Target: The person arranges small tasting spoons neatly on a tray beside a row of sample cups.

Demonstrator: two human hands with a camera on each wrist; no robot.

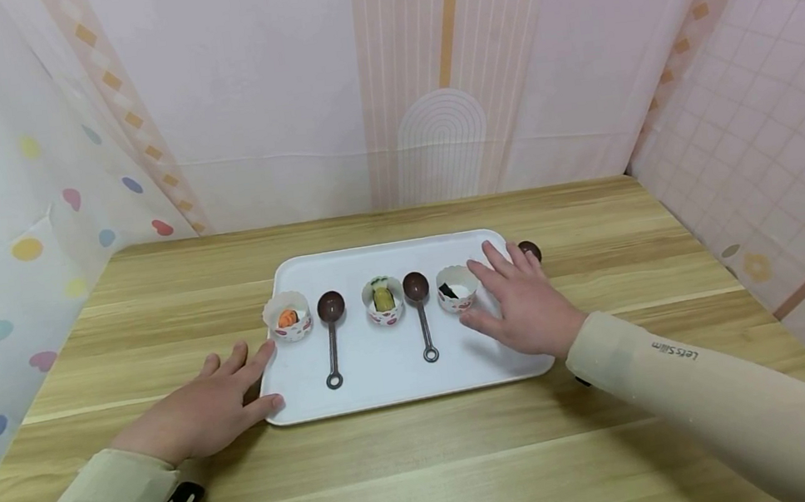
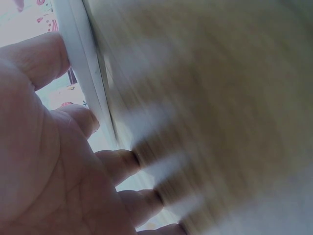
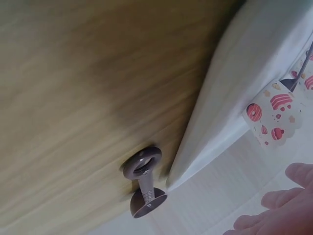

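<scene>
My left hand (image 1: 199,408) lies with spread fingers at the left edge of a white tray (image 1: 381,383), fingertips on the table and thumb at the rim. Over the tray's right side, my right hand (image 1: 530,306) spreads its fingers beside a paper cup (image 1: 458,305) holding a black piece (image 1: 447,290). Neither hand grips anything. Two more paper cups stand on the tray: the left cup (image 1: 296,332) holds an orange piece (image 1: 287,319), the middle cup (image 1: 385,318) a green piece (image 1: 383,299). Brown measuring spoons, a left one (image 1: 332,335) and a right one (image 1: 423,315), lie between the cups.
Beyond the tray's right edge a third brown spoon (image 3: 147,188) lies on the wooden table (image 1: 401,485); my right hand mostly hides it in the head view. Patterned curtains (image 1: 262,92) hang behind the table and on both sides.
</scene>
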